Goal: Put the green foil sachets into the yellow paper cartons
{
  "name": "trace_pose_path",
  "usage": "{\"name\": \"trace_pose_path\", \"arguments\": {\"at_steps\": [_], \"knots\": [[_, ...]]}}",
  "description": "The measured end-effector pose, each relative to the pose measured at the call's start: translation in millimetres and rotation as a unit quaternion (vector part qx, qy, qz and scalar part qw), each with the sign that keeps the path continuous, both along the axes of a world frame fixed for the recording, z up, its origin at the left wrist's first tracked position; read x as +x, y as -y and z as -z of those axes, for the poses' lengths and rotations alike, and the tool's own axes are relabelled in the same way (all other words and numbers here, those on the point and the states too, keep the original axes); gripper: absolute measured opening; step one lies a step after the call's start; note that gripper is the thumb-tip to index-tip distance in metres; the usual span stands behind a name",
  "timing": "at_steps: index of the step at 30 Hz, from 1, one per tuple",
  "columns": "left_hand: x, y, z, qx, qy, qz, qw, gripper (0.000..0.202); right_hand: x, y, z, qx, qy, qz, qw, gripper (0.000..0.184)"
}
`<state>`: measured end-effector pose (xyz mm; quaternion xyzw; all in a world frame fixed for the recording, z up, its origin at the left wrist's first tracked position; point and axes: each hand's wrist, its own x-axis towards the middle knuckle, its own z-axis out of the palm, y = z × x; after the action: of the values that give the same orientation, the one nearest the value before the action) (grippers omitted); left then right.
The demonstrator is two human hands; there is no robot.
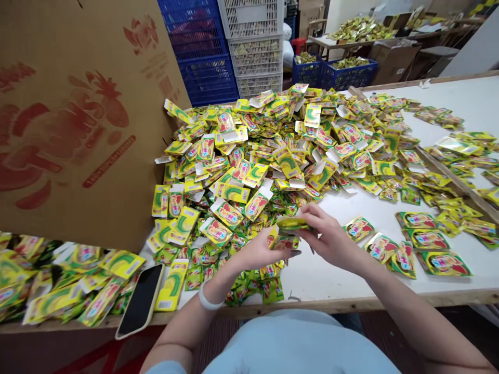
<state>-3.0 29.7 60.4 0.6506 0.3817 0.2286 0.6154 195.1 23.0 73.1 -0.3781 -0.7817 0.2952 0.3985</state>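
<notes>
My left hand [257, 250], a pale band on its wrist, is closed on a small yellow carton [273, 237] at the near edge of the heap. Opposite it, my right hand [331, 236] pinches a flat yellow-green packet [292, 224] just above that carton. The two things touch or overlap; how far one sits inside the other is hidden by my fingers. Around my hands lies a big heap of yellow printed cartons [230, 192], many with white flaps standing up. Small green sachets [273, 290] lie below my left hand.
A large brown cardboard box [78, 124] stands at left, with a phone [141, 300] at the table edge. Several flat cartons [429, 239] lie at right beside a wooden strip [460, 184]. Blue crates [206, 78] and white crates [255, 52] are stacked behind.
</notes>
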Motion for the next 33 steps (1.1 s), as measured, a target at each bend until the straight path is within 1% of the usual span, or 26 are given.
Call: {"name": "trace_pose_path", "arguments": {"at_steps": [2,4,6,7,9,11,12,14,15,17,19,21,23,24,26,28,30,33], "knots": [[2.0,-0.3,1.5,0.008,-0.039,0.029,0.999,0.035,5.8,4.7,-3.1,-0.001,0.103,-0.020,0.995,0.024],[5.6,0.6,3.6,-0.006,-0.064,0.039,0.997,0.033,10.0,8.5,-8.1,-0.013,0.188,-0.024,0.982,0.029],[8.9,1.7,6.4,-0.016,-0.066,0.041,0.997,0.028,13.8,9.8,-13.9,-0.033,0.220,-0.030,0.975,0.025],[9.9,2.1,7.8,-0.015,-0.059,0.045,0.997,0.026,16.1,9.6,-16.0,-0.045,0.208,-0.040,0.976,0.022],[10.2,2.7,10.0,-0.013,-0.045,0.058,0.997,0.024,21.6,9.0,-16.0,-0.068,0.141,-0.059,0.986,0.017],[9.4,3.6,10.5,-0.012,-0.052,0.072,0.996,0.024,26.6,9.4,-9.1,-0.071,0.075,-0.046,0.994,0.007],[9.2,4.4,10.3,-0.010,-0.061,0.073,0.995,0.025,28.2,10.3,-3.8,-0.060,0.058,-0.033,0.996,0.003],[10.0,6.7,9.8,-0.002,-0.072,0.066,0.995,0.027,29.0,13.1,7.2,-0.019,0.057,-0.015,0.998,0.017],[11.0,7.9,9.9,0.001,-0.070,0.061,0.996,0.028,28.6,14.7,11.7,0.001,0.066,-0.018,0.998,0.022],[13.2,10.3,11.4,-0.015,-0.055,0.057,0.997,0.035,27.3,17.5,16.2,0.021,0.078,-0.041,0.996,0.026],[14.7,11.7,14.1,-0.061,-0.042,0.065,0.995,0.043,27.7,19.3,15.0,0.020,0.078,-0.066,0.995,0.026],[14.9,12.0,16.4,-0.115,-0.027,0.082,0.990,0.047,30.9,20.2,10.7,-0.002,0.067,-0.084,0.994,0.020],[14.1,11.9,17.2,-0.146,-0.012,0.097,0.984,0.048,36.2,20.6,6.9,-0.052,0.049,-0.099,0.993,0.009],[13.7,12.1,17.2,-0.153,-0.009,0.105,0.983,0.047,39.1,20.8,6.1,-0.085,0.039,-0.105,0.990,0.007],[13.3,13.1,17.3,-0.162,-0.015,0.116,0.980,0.046,44.2,21.4,6.7,-0.156,0.018,-0.118,0.981,0.012],[14.0,15.3,18.7,-0.173,-0.027,0.119,0.977,0.047,47.0,22.6,9.2,-0.207,0.004,-0.134,0.969,0.015],[15.4,18.1,21.7,-0.184,-0.033,0.115,0.976,0.047,47.1,25.1,11.5,-0.212,0.009,-0.128,0.969,0.013],[17.3,21.6,26.3,-0.186,-0.036,0.119,0.975,0.045,44.3,31.0,11.0,-0.147,0.048,-0.087,0.984,0.005]]}}
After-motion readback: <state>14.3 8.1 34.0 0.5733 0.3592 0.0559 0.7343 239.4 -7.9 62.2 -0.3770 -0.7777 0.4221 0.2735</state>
